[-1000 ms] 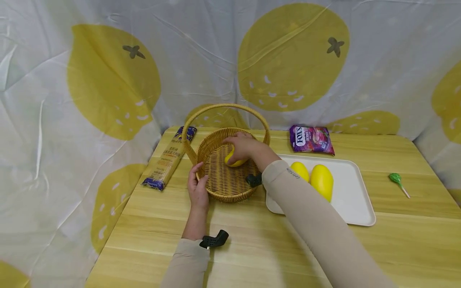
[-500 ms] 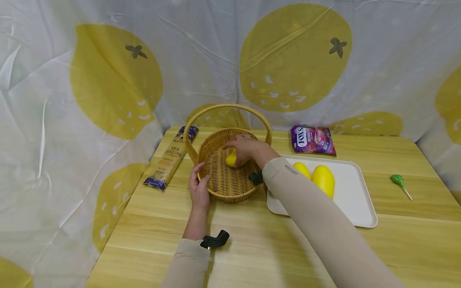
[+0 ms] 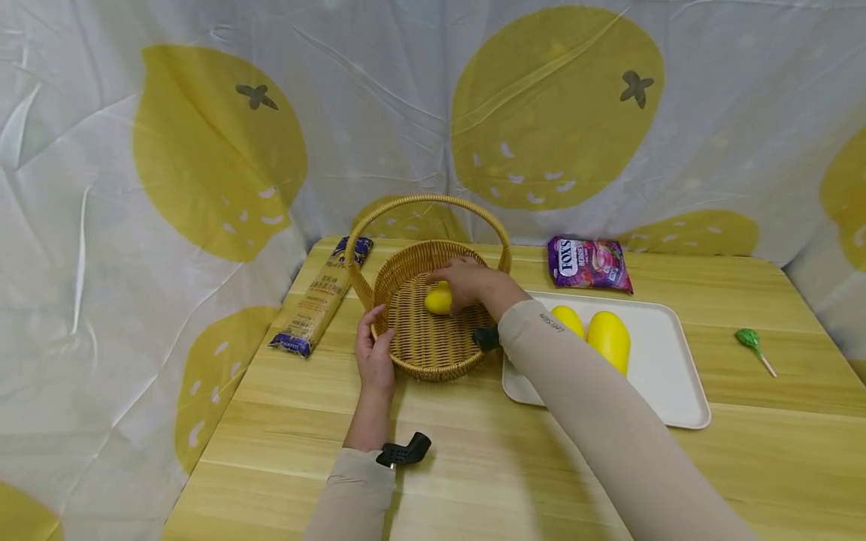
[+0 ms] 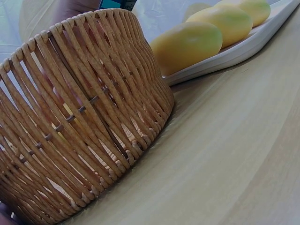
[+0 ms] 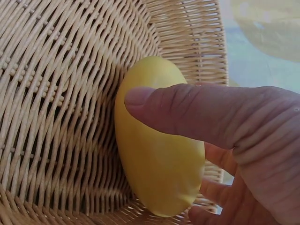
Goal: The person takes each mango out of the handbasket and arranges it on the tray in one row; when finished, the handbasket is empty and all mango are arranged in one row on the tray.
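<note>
A round wicker basket (image 3: pixel 433 368) with a tall arched handle stands on the table. Inside it lies a yellow mango (image 3: pixel 438 299), against the basket's wall in the right wrist view. My right hand (image 3: pixel 470 285) holds this mango, its thumb across the near face and the other fingers on the far side, partly hidden. At the basket's left side my left hand (image 3: pixel 374 361) grips the rim between thumb and fingers. On a white tray (image 3: pixel 666 368) to the right rest three more mangoes (image 4: pixel 187 47); my right sleeve covers part of them in the head view.
A pack of spaghetti (image 3: pixel 318 300) lies left of the basket. Behind the tray is a purple candy bag (image 3: pixel 590 263). A green lollipop (image 3: pixel 748 338) sits at the far right. Lemon-printed cloth (image 3: pixel 379 98) hangs behind the table (image 3: pixel 460 466).
My right hand has shifted slightly to the right over the mango, and more of the mango's left end shows now. The left hand and basket have stayed in place.
</note>
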`<action>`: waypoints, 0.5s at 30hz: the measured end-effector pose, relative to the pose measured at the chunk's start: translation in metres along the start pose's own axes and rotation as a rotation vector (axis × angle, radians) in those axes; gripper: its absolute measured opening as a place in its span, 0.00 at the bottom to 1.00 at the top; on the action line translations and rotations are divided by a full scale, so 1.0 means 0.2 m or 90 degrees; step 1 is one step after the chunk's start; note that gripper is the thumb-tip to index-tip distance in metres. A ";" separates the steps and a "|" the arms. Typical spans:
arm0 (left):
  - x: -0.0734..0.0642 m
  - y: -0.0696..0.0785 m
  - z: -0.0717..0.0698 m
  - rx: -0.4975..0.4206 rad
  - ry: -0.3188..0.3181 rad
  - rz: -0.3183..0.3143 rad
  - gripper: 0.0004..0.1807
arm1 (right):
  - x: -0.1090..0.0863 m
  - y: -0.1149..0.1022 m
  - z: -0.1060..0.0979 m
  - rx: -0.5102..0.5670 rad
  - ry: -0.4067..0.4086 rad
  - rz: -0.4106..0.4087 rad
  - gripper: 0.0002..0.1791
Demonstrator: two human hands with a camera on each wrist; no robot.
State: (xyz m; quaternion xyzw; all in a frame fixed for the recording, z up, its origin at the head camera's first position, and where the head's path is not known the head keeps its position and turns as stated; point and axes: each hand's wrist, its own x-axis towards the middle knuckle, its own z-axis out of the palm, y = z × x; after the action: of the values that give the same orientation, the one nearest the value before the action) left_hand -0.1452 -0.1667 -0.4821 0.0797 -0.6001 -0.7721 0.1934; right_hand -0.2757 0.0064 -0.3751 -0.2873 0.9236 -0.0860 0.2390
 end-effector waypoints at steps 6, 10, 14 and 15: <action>0.00 0.00 0.00 0.005 0.004 -0.005 0.25 | 0.02 0.01 0.01 0.003 0.000 -0.003 0.45; 0.00 0.00 0.00 0.007 0.002 -0.001 0.25 | 0.02 0.02 0.01 0.002 -0.005 0.001 0.44; 0.00 0.00 0.00 0.014 0.000 0.014 0.25 | 0.02 0.01 0.01 0.001 -0.008 0.009 0.44; 0.00 0.00 0.00 0.015 0.000 0.018 0.25 | 0.02 0.01 0.01 0.001 -0.008 0.010 0.43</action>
State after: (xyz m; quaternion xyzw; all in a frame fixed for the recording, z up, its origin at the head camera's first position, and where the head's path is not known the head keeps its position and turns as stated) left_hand -0.1452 -0.1666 -0.4819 0.0736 -0.6103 -0.7621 0.2033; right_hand -0.2793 0.0057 -0.3784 -0.2802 0.9242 -0.0830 0.2458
